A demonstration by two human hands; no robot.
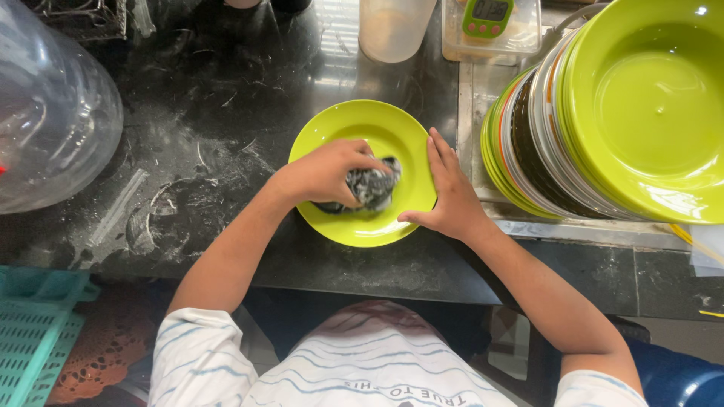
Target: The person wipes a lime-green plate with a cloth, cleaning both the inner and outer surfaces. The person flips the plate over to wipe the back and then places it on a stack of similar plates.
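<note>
**Mia:** What are the fingers doing?

**Ben:** The fingers [360,160] of the left hand [328,172] are curled tight around a gray cloth [371,186]. They press it into the green plate [343,128]. The right hand [451,197] is not clenched. Its fingers lie flat on the plate's rim at about 3 o'clock, and its thumb sits on the rim near 5 o'clock.

**Mia:** Where is the plate?

**Ben:** It sits on the black counter [226,90], in the middle of the picture. The cloth is just right of the plate's middle.

**Mia:** What else is there, from left to right?

**Ben:** At 9 o'clock from the plate there is a big clear bottle [53,113] on its side. Down at 8 o'clock is a light green basket [34,332]. At 12 o'clock a see-through cup [392,26] stands on the counter. Just right of it, at 1 o'clock, a small green timer [488,16] sits on a clear box [528,38]. At 3 o'clock a tall stack of plates [641,113] leans on its side, well apart from the hands. Most of them are green.
</note>
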